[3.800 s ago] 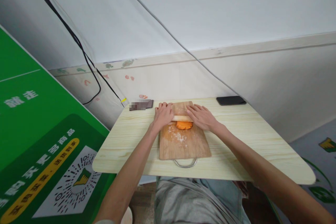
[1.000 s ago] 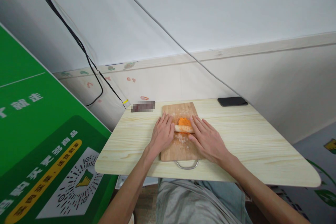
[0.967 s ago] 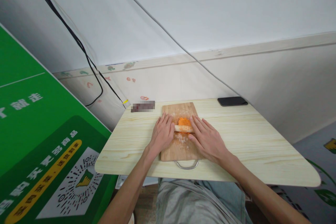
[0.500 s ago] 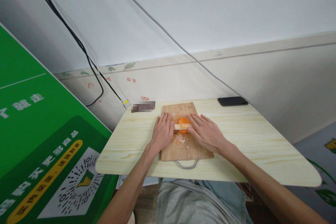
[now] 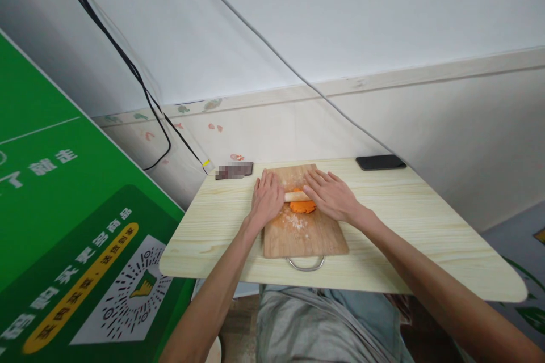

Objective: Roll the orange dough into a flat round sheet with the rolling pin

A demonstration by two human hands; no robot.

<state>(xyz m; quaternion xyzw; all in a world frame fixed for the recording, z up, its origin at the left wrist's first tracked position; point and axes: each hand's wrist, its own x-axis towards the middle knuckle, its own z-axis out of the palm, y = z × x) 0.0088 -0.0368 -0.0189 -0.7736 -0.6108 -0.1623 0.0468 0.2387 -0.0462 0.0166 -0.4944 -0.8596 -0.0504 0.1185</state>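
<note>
An orange piece of dough point(image 5: 302, 207) lies flattened on a wooden cutting board point(image 5: 304, 244) dusted with flour. Across its far part rests a pale wooden rolling pin point(image 5: 296, 197). My left hand point(image 5: 268, 195) lies over the pin's left end, palm down, with its fingers stretched forward. Over the right end is my right hand point(image 5: 330, 194), flat too, its fingers extended toward the far left. Both hands press on the pin without wrapping around it, and they hide its ends.
The board's metal handle point(image 5: 306, 266) points toward me on the light wood table point(image 5: 395, 249). A black phone point(image 5: 381, 162) lies at the back right, and a blurred dark item point(image 5: 234, 170) at the back left. Cables point(image 5: 147, 88) hang along the wall beside a green panel point(image 5: 85, 181).
Both hands and the rolling pin have moved slightly away from me over the dough. More of the dough's near side now shows. The view has shifted slightly.
</note>
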